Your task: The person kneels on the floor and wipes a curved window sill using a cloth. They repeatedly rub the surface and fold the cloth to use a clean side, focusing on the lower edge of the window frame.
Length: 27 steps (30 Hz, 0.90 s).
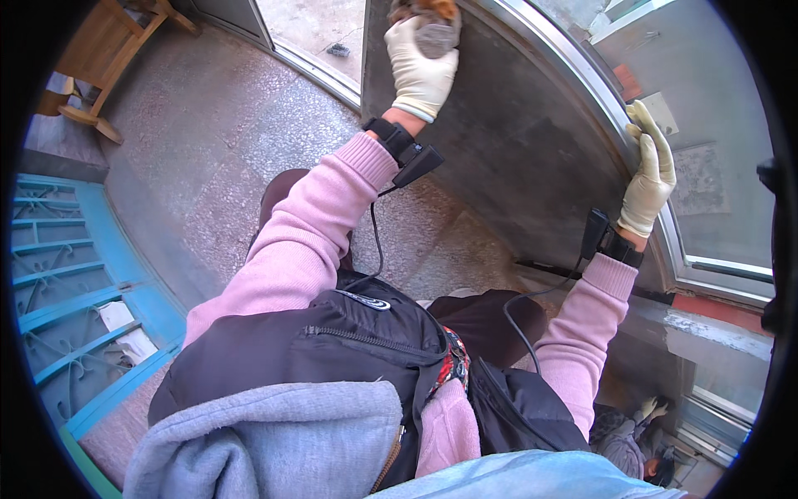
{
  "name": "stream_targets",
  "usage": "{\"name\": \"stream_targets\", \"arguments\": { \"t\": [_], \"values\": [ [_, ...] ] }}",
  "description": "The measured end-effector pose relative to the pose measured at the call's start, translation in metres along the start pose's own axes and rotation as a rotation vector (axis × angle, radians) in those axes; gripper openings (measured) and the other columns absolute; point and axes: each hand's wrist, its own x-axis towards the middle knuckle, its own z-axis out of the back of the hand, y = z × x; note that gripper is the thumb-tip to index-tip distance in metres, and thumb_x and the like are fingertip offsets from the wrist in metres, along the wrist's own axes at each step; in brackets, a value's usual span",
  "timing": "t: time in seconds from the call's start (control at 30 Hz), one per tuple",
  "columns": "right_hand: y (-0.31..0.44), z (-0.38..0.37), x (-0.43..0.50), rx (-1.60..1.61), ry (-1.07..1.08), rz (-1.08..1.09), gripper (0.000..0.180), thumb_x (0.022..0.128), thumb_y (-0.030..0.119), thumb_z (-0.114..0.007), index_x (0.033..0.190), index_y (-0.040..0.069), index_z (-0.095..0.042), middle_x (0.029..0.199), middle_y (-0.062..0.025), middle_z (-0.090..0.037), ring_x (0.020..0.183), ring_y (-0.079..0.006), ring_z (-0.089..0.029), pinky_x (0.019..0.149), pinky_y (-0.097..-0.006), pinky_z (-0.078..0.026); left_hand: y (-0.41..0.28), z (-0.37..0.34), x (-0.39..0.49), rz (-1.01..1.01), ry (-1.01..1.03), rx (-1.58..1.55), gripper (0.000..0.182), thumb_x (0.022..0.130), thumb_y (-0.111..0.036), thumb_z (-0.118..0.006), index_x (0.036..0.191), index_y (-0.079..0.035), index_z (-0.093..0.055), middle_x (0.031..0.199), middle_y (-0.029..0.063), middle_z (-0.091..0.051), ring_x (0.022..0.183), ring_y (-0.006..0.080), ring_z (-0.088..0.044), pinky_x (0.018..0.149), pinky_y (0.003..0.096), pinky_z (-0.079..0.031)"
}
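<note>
My left hand (424,68), in a cream rubber glove, is closed around a wadded cloth (436,31), brown, orange and grey, near the top of the view. The cloth lies at the upper left end of a dark wall panel (499,125) below a window. My right hand (648,168), gloved alike, is empty, its fingers extended against the metal window frame (580,68) at the right. Whether its fingertips press on the frame or the glass is hard to tell.
A wooden chair (100,50) stands at upper left, a blue metal gate (106,249) at left. An open doorway shows a sill (318,72). Speckled stone floor (218,143) lies below. A person (623,443) in gloves is at lower right.
</note>
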Motion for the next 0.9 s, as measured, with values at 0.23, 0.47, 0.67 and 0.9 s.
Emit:
{"name": "stream_targets", "arguments": {
  "t": [0.23,0.47,0.67,0.9],
  "values": [
    [0.007,-0.001,0.002,-0.006,0.035,-0.022,0.027,0.101,0.005,-0.058,0.122,-0.002,-0.073,0.128,-0.0174,-0.072,0.12,-0.0253,-0.068,0.105,-0.0349,-0.053,0.018,0.015,-0.038,-0.37,0.297,0.178,0.021,0.072,-0.012,-0.078,0.09,-0.004,-0.07,0.098,0.019,-0.061,0.09,0.0433,-0.062,0.079,0.0497,-0.052],
    [0.006,-0.004,0.004,0.008,-0.012,-0.038,0.025,0.1,0.003,-0.059,0.121,-0.003,-0.073,0.126,-0.0181,-0.072,0.118,-0.0255,-0.069,0.103,-0.0347,-0.055,0.096,0.037,-0.102,0.383,0.846,0.639,0.045,0.082,-0.017,-0.078,0.123,-0.005,-0.067,0.124,0.0256,-0.064,0.115,0.0389,-0.065,0.099,0.046,-0.054],
    [0.007,-0.004,0.004,-0.005,-0.012,-0.015,0.025,0.1,0.003,-0.06,0.12,-0.003,-0.073,0.124,-0.0169,-0.073,0.116,-0.024,-0.07,0.1,-0.0343,-0.055,0.078,0.044,-0.06,1.067,0.514,-0.049,0.043,0.069,0.007,-0.069,0.111,0.003,-0.07,0.089,0.0203,-0.074,0.094,0.0321,-0.074,0.077,0.0407,-0.06],
    [0.008,-0.003,0.005,0.008,-0.017,-0.044,0.024,0.1,0.005,-0.062,0.119,-0.002,-0.074,0.124,-0.0154,-0.074,0.115,-0.0224,-0.07,0.1,-0.0338,-0.055,0.004,0.042,0.012,0.447,-0.037,-0.734,0.065,0.076,0.01,-0.08,0.132,-0.005,-0.05,0.121,0.0078,-0.065,0.108,0.0201,-0.065,0.094,0.0348,-0.055]
  ]
}}
